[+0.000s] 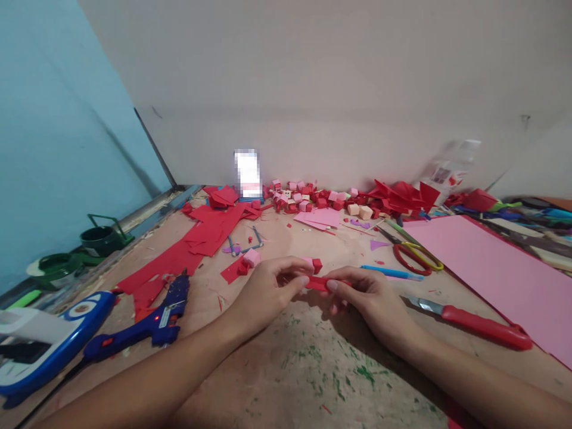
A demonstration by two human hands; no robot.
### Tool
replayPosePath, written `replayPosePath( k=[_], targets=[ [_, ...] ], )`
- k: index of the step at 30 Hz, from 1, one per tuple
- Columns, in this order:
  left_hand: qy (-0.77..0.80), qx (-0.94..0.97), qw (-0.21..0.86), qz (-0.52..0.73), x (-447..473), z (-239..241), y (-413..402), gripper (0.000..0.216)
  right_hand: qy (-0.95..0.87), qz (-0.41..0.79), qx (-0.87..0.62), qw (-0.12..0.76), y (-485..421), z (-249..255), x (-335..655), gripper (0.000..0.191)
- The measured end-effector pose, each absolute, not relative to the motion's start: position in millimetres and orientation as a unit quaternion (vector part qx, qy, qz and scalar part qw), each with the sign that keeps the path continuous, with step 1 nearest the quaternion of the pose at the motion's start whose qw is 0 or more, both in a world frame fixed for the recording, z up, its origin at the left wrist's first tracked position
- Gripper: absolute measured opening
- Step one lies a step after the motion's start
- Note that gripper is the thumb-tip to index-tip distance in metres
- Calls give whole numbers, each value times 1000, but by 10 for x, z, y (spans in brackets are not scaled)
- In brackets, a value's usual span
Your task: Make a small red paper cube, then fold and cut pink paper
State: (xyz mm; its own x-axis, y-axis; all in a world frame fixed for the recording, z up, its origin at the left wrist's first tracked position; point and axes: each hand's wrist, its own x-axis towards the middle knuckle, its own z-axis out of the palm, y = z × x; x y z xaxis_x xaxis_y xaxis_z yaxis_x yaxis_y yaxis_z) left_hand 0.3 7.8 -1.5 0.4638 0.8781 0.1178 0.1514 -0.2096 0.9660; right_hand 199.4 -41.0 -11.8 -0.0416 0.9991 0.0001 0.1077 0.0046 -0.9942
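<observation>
A narrow red paper strip (317,283) stretches between my two hands, just above the tabletop. My left hand (279,286) pinches its left end between thumb and fingers. At the other end, my right hand (357,290) grips the strip, its thumb pressed on top. Right behind the hands sit a small red cube (317,266) and a pink piece partly hidden by my left fingers. Another pink cube (252,257) lies beyond my left wrist, with red bits beside it.
Left are a blue glue gun (165,316) and a blue-white tape dispenser (58,333). Right lie a red-handled cutter (485,325), scissors (413,256), a blue pen (391,272) and pink sheets (496,256). Many small paper cubes (308,196), a lit phone (248,173) and a bottle (449,170) line the back.
</observation>
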Motion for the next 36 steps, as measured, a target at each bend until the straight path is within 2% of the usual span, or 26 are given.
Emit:
replayPosePath(
  k=[2,6,11,28,36],
  targets=[
    [381,693,512,335,-2,0,69,18,-544,478,-515,459,-412,-107,1991,28],
    [381,721,489,310,-13,39,33,29,-553,477,-513,450,-401,-82,1989,28],
    [379,736,466,312,-9,56,12,29,-567,475,-510,439,-396,-76,1992,25],
    [367,715,496,328,-7,-6,44,19,-551,482,-509,453,-414,-87,1993,33],
    [368,722,502,303,-6,-15,50,24,-570,473,-506,441,-416,-69,1990,31]
  ],
)
